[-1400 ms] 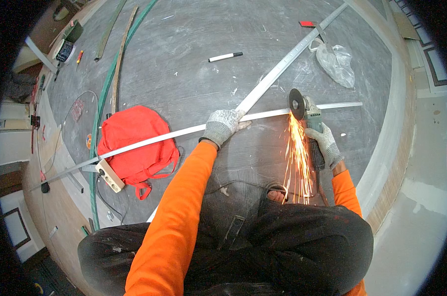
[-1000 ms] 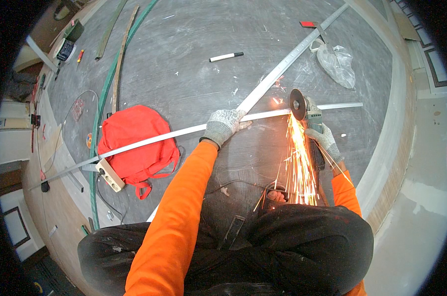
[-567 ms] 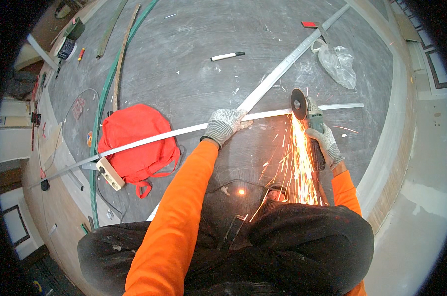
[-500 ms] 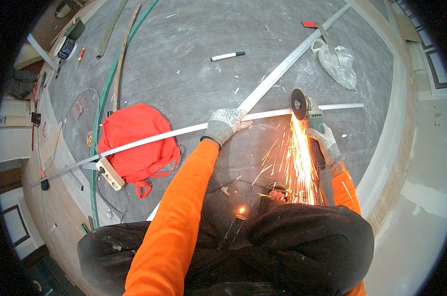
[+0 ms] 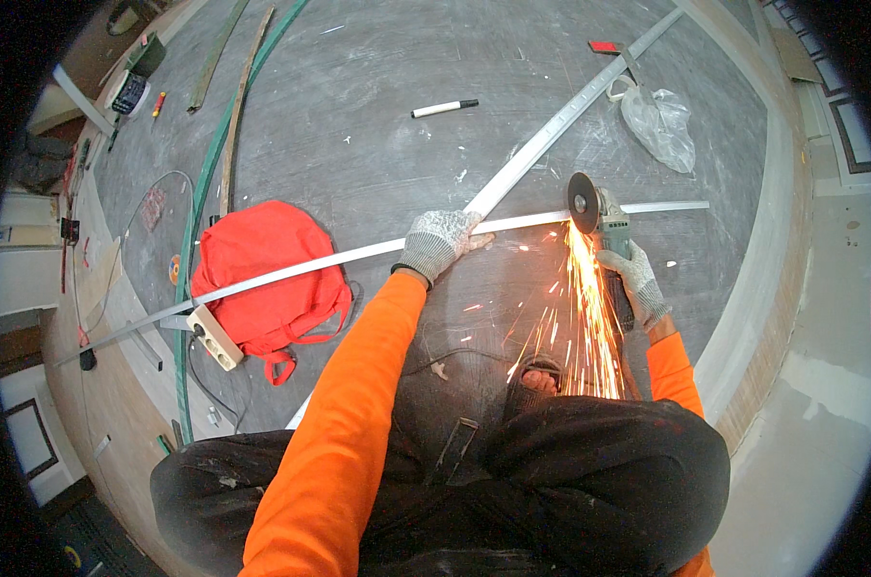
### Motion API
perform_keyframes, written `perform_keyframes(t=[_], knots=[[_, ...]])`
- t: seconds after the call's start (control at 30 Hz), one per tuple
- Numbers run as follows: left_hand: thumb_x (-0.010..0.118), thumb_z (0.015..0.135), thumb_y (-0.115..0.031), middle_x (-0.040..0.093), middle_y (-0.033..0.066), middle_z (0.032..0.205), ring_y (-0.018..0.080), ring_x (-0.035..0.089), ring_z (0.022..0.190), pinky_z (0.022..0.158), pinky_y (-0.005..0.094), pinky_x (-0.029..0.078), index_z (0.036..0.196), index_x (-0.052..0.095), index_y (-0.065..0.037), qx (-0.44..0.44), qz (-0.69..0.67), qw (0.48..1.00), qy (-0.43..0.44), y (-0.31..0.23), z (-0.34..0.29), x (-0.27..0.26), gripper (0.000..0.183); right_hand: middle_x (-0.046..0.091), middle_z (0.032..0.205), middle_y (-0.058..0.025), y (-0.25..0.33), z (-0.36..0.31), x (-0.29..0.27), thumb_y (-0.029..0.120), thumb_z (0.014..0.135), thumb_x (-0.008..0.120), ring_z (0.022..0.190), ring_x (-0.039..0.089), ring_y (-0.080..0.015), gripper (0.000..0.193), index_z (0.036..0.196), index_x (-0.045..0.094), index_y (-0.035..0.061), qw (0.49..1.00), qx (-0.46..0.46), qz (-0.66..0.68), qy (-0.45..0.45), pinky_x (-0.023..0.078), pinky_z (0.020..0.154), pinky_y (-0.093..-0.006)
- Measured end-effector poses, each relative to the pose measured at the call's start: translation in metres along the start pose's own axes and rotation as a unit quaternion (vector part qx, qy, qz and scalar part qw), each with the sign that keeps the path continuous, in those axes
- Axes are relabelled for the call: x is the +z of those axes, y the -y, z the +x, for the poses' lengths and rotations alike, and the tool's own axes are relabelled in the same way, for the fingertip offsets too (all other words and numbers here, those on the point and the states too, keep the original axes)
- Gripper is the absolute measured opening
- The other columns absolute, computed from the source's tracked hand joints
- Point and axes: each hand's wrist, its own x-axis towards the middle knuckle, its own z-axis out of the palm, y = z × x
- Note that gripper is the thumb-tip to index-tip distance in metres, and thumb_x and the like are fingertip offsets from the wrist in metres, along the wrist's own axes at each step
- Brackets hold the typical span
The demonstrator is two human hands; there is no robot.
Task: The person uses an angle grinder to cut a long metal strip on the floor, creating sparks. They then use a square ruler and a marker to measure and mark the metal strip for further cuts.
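Observation:
My left hand [image 5: 443, 242], in a grey knit glove with bare fingertips, is closed on a long thin metal profile [image 5: 358, 254]. This strip runs from the far left, across a red backpack [image 5: 272, 269], to the right. Behind the hand a second, wider metal profile [image 5: 560, 120] slants away to the upper right. My right hand [image 5: 635, 277], gloved too, grips an angle grinder [image 5: 612, 231]. The dark disc [image 5: 581, 202] of the grinder meets the thin profile, and a stream of orange sparks [image 5: 594, 317] falls toward my legs.
A sandalled foot [image 5: 539, 379] is beside the sparks. A power strip [image 5: 214, 338] with a cable lies by the backpack. A marker [image 5: 444, 109], a clear plastic bag [image 5: 658, 128], a red-handled square [image 5: 605, 47] and a green strip [image 5: 226, 120] lie on the grey floor.
Both hands, the grinder and the profile hold nearly the same place. The spark stream has narrowed a little, and a glowing spark near my knees is gone.

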Motion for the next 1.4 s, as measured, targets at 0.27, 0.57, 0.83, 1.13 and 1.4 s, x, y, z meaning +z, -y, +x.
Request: perform_keyframes(t=[0.27,0.57,0.83,1.13,1.4], knots=[[0.049,0.101,-0.070,0.076,0.0166,0.116,0.0333,0.074,0.108,0.092,0.0485,0.059,0.132,0.067,-0.012,-0.003,0.006,1.000,0.003,0.001,0.000,0.000,0.069,0.070,0.122,-0.0045,-0.001,-0.002,0.002,0.025,0.089,0.081,0.108,0.063,-0.0142,0.053,0.134,0.064,0.0028,1.000,-0.013,0.014,0.005,0.050,0.099,-0.0325],[0.049,0.100,-0.070,0.077,0.0152,0.111,0.0338,0.075,0.103,0.089,0.0479,0.059,0.128,0.068,-0.013,0.017,-0.003,0.999,-0.041,0.005,-0.002,0.009,0.066,0.070,0.121,-0.0054,0.003,0.001,0.003,0.026,0.088,0.082,0.105,0.064,-0.0155,0.055,0.134,0.064,0.0022,0.999,0.011,-0.028,-0.011,0.050,0.097,-0.0329],[0.049,0.101,-0.069,0.077,0.0150,0.110,0.0335,0.075,0.102,0.087,0.0479,0.059,0.127,0.069,-0.013,0.006,0.003,1.000,-0.022,0.001,-0.001,0.003,0.065,0.069,0.118,-0.0052,0.004,-0.003,0.004,0.027,0.089,0.081,0.103,0.063,-0.0151,0.053,0.133,0.065,0.0014,1.000,0.002,-0.013,-0.011,0.050,0.095,-0.0330],[0.049,0.100,-0.071,0.077,0.0158,0.112,0.0338,0.075,0.103,0.088,0.0486,0.059,0.127,0.069,-0.013,-0.004,0.001,1.000,-0.010,0.001,0.001,0.002,0.067,0.068,0.106,-0.0007,-0.002,0.000,0.001,0.029,0.091,0.078,0.092,0.062,-0.0107,0.047,0.129,0.065,0.0038,1.000,-0.005,-0.028,-0.007,0.052,0.085,-0.0298],[0.050,0.100,-0.072,0.077,0.0166,0.111,0.0340,0.075,0.103,0.088,0.0489,0.059,0.127,0.070,-0.012,-0.013,0.006,1.000,0.007,0.001,0.002,-0.001,0.068,0.071,0.113,-0.0029,0.001,0.000,0.005,0.026,0.090,0.080,0.098,0.064,-0.0125,0.047,0.130,0.067,0.0034,1.000,0.006,-0.004,-0.009,0.052,0.093,-0.0305]])
